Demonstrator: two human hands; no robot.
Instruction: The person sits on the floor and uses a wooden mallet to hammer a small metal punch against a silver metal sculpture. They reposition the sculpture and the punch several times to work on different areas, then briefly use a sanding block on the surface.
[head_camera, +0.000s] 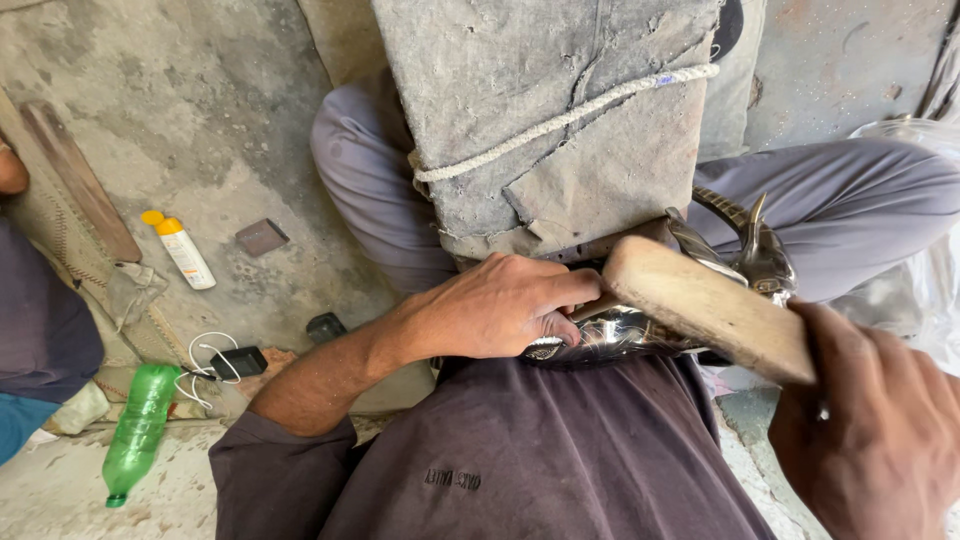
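STEP: shaping, judged mid-blow | left hand (500, 310) clenched around shiny metal piece (640, 325), pinned at block's 6 o'clock edge | right hand (870, 420) fisted on wooden mallet (700, 300) at 4 o'clock | NEXT: likely needs square strike, fingers clear

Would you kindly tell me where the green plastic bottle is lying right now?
In the head view, the green plastic bottle lies on the floor at lower left, beside the black charger with white cable and below the white tube with orange cap.

Left hand (500, 310) curled in a tight grip — right hand (875, 420) clenched, raised nearer.
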